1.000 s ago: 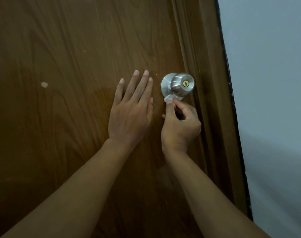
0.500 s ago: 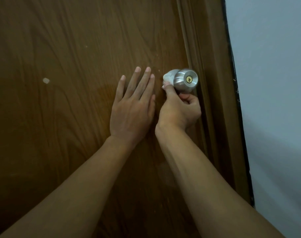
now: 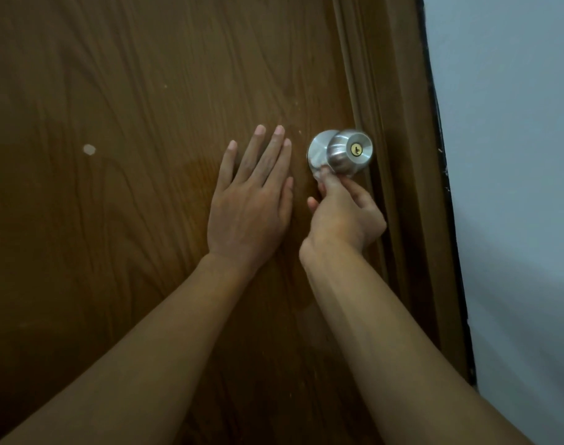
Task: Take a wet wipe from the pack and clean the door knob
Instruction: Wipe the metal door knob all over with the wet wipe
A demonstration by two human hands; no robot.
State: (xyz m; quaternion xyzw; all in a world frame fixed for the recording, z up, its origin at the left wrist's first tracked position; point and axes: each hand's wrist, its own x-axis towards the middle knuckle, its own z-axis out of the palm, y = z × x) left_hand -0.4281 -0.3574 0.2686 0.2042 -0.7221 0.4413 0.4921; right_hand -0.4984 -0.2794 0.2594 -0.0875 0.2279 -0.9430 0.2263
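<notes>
Just below the round brushed-steel door knob (image 3: pixel 349 152), the right hand (image 3: pixel 345 213) pinched a small white wet wipe (image 3: pixel 319 170) against its lower left curve, the knob lying directly above. Left of it, the left hand (image 3: pixel 251 203) lay spread flat on the brown wooden door (image 3: pixel 145 123).

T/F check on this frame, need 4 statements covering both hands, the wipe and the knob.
1. The left hand lies flat and open on the wooden door. True.
2. The right hand presses the wet wipe against the top of the door knob. False: the wipe sits at the knob's lower left, by the round plate behind it.
3. A key is stuck in the knob. False: the brass keyhole is empty.
4. The knob is near the door's right edge, next to the frame. True.
</notes>
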